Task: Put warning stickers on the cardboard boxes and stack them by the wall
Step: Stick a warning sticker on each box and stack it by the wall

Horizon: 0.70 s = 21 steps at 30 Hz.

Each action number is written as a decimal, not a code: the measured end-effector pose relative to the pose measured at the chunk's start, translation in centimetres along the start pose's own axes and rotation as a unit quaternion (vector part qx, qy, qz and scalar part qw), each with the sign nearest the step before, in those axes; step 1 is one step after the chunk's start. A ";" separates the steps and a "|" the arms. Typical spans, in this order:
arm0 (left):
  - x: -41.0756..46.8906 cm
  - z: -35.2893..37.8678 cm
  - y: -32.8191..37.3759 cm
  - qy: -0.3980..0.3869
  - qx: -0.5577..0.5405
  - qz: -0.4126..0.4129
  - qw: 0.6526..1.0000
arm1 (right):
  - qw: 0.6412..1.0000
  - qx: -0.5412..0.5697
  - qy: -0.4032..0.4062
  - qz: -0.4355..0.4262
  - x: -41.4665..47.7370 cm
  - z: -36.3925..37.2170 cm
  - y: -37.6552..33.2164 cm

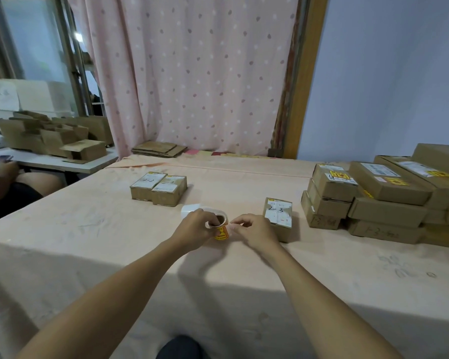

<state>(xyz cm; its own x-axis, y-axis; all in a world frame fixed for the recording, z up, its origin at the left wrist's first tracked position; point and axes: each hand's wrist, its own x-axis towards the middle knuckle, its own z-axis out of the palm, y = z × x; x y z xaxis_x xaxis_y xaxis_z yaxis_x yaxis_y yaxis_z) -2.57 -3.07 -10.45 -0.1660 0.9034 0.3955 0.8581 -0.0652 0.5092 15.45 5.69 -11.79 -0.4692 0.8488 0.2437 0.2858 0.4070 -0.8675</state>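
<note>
- Gripping: left hand (196,224), fingers curled round the sticker roll (221,229); the roll is held just above the tabletop, near the middle and toward the near edge, with its cardboard core facing up and yellow-and-red labels on the outside.
- Right hand (254,228): fingers curled, thumb and forefinger pressed together on the roll's right side, pinching its outer layer.
- Backing strip (192,209): white and curling, trailing from the roll behind the left hand.
- Box marked 2-3 (278,216): one small cardboard box lying flat just beside the right hand on its far right; white label on top.
- Pair of small boxes (158,189): side by side and touching, toward the far edge, left of centre; white labels on top.
- Stacked boxes (368,198): several layers along the right edge against the wall (386,86); some of the top ones carry yellow warning stickers.
- Tablecloth (101,242): peach, covering the tabletop.
- Flattened cardboard (158,149): a pile beyond the far edge, below the pink spotted curtain (192,73).
- Side table (62,161): to the left, bearing open cartons (55,139).
- Second person (8,185): seated beyond the left edge, partly in view.
</note>
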 end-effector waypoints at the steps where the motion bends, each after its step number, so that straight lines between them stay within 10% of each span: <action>1: 0.0 0.1 -0.1 -0.003 -0.002 -0.005 1.000 | 1.000 -0.018 0.015 -0.004 0.1 0.0 0.1; 21: 0.6 0.9 -0.1 0.050 0.146 -0.036 0.987 | 0.992 0.026 0.122 0.011 0.0 -3.4 1.0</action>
<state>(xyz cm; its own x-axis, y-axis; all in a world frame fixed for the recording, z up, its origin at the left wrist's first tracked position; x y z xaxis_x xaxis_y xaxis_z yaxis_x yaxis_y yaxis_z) -2.35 -2.11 -10.99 -0.2669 0.8535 0.4475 0.9433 0.1363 0.3027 18.57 7.24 -11.18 -0.2448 0.9163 0.3168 0.2464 0.3749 -0.8937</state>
